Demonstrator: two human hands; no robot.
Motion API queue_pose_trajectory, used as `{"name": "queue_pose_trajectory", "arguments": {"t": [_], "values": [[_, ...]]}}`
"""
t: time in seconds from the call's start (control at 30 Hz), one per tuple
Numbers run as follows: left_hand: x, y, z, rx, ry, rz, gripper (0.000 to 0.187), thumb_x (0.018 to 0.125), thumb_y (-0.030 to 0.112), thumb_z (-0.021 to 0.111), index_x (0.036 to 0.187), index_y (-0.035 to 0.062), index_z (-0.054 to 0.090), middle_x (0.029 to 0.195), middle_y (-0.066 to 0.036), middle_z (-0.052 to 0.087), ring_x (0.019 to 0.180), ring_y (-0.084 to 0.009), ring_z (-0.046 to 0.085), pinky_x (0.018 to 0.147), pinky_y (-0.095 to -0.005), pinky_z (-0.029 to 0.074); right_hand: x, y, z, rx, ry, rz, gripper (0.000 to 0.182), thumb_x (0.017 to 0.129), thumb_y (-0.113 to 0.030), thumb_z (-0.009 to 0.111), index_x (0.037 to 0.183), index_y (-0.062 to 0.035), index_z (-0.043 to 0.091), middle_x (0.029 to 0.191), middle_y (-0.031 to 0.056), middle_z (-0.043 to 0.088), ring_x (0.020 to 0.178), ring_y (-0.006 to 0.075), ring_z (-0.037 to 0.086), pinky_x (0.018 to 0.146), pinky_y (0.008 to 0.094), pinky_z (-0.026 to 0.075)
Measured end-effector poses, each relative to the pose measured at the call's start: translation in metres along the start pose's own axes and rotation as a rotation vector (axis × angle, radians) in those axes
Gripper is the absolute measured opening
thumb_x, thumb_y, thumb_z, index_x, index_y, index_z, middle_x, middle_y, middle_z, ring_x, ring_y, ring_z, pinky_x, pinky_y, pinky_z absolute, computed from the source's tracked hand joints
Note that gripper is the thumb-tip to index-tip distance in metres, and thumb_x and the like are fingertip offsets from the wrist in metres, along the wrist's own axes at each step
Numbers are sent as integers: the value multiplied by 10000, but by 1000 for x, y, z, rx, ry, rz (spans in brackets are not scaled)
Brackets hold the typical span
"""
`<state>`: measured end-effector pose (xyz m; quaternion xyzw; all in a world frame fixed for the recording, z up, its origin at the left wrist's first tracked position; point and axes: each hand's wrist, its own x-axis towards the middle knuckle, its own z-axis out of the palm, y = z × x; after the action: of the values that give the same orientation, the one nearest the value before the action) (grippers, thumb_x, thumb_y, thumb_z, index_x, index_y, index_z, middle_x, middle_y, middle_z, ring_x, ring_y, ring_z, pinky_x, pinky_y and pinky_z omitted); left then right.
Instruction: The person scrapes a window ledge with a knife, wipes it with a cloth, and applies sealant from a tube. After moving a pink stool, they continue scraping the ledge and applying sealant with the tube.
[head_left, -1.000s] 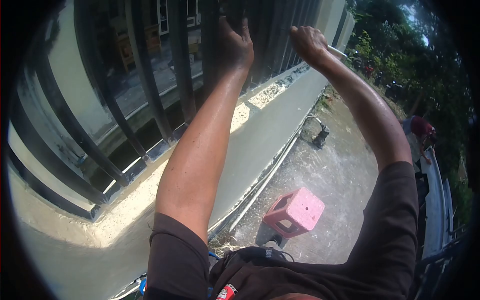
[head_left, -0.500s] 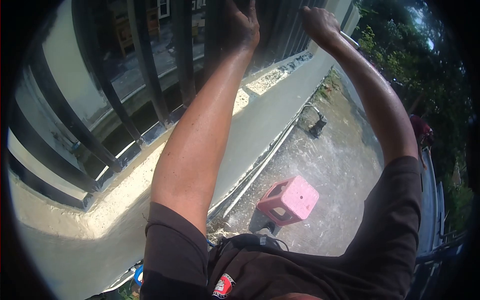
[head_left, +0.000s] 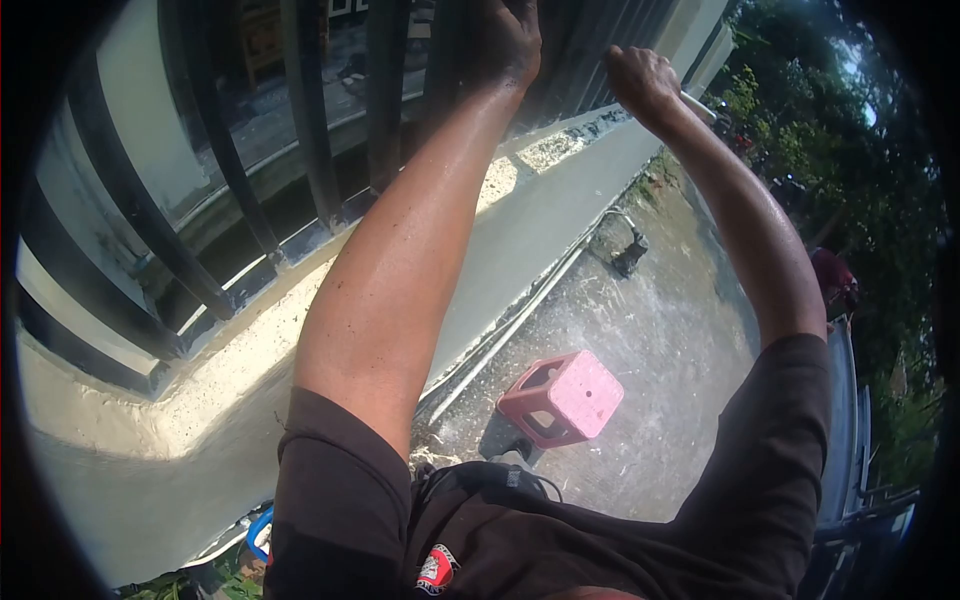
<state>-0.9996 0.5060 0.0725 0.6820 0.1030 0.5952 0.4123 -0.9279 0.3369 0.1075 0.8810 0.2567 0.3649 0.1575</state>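
Note:
My left hand (head_left: 508,45) is raised at the top edge, against the dark bars of a metal fence (head_left: 305,110); its fingers are partly cut off and in shadow. To the right, my right hand (head_left: 643,80) is closed in a fist beside the farther bars. A pale stick-like handle (head_left: 698,107) shows behind its wrist; what the fist grips at its other end is hidden. Below both hands runs the low wall (head_left: 540,210) that carries the fence, its cream ledge (head_left: 265,345) rough and spotted.
A pink plastic stool (head_left: 588,395) stands on the concrete ground (head_left: 660,400). A dark lump (head_left: 628,255) lies near the wall's foot, beside white pipes (head_left: 500,340). A person in a dark red top (head_left: 832,283) is at the far right, before trees.
The view has shifted slightly, so the fence and both hands sit a little lower or further right. My right fist stays closed beside the bars.

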Motion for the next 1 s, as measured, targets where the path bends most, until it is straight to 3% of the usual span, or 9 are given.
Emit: {"name": "queue_pose_trajectory", "arguments": {"t": [0.1, 0.37, 0.43, 0.47, 0.5, 0.57, 0.6, 0.7, 1.0], "values": [[-6, 20, -20, -21, -117, -107, 699, 1003, 528, 441, 1514, 71, 308, 1491, -207, 440, 1340, -381, 469, 1099, -461, 402, 2, 5, -7, 29, 46, 17, 231, 921, -119, 498, 1064, -89, 677, 937, 198, 718, 908, 384, 715, 727, 516, 584], [-6, 18, -18, -39, -62, -58, 685, 1005, 514, 450, 1487, 40, 343, 1472, -217, 456, 1344, -376, 462, 1099, -450, 401, -11, -13, 9, -48, -93, -76, 259, 949, -112, 491, 1081, -47, 704, 1061, 196, 716, 987, 355, 708, 813, 487, 591], [-8, 16, -18, -33, -61, -50, 684, 1004, 512, 452, 1486, 38, 345, 1470, -219, 457, 1343, -376, 463, 1098, -450, 402, 0, -3, -2, 114, 103, 40, 250, 924, -150, 487, 1067, -79, 680, 1001, 176, 718, 970, 375, 705, 761, 505, 588], [-8, 14, -17, -33, -61, -46, 684, 1004, 511, 453, 1486, 37, 346, 1469, -219, 458, 1343, -376, 463, 1098, -450, 402, 6, -2, -14, 165, 55, 141, 264, 925, -167, 489, 1091, -102, 683, 1021, 168, 718, 982, 376, 701, 776, 501, 588], [-9, 13, -16, -31, -60, -45, 683, 1004, 510, 454, 1485, 37, 346, 1468, -220, 459, 1343, -376, 464, 1098, -450, 402, 19, 18, 56, 1105, -19, 286, 666, 1027, -537, 313, 1506, -76, 358, 1599, 141, 288, 1452, 358, 293, 1194, 502, 229], [-10, 12, -13, -37, -54, -37, 683, 1004, 508, 456, 1484, 35, 348, 1465, -222, 461, 1342, -377, 464, 1097, -449, 403, -9, 1, 37, 1026, -112, 377, 661, 1041, -531, 264, 1504, -69, 358, 1611, 136, 267, 1477, 356, 238, 1210, 502, 174], [-11, 12, -13, -40, -52, -34, 682, 1003, 507, 457, 1483, 34, 349, 1464, -223, 462, 1341, -377, 465, 1096, -449, 403, -19, -14, 5, 503, -123, 184, 435, 984, -344, 374, 1299, -80, 517, 1302, 156, 493, 1221, 365, 472, 993, 505, 380], [-11, 12, -15, -43, -43, -26, 681, 1003, 504, 460, 1481, 32, 351, 1461, -225, 464, 1340, -378, 466, 1095, -449, 404, -5, -5, 11, -25, -117, -153, 254, 930, -149, 480, 1085, -68, 664, 987, 192, 716, 957, 377, 706, 780, 517, 582], [-10, 10, -16, -49, -34, -18, 677, 1001, 496, 470, 1476, 26, 358, 1451, -232, 471, 1335, -379, 469, 1092, -448, 406, -13, -11, 13, 19, -20, -41, 224, 933, -142, 485, 1054, -75, 660, 980, 199, 709, 954, 398, 700, 787, 535, 575]]}}
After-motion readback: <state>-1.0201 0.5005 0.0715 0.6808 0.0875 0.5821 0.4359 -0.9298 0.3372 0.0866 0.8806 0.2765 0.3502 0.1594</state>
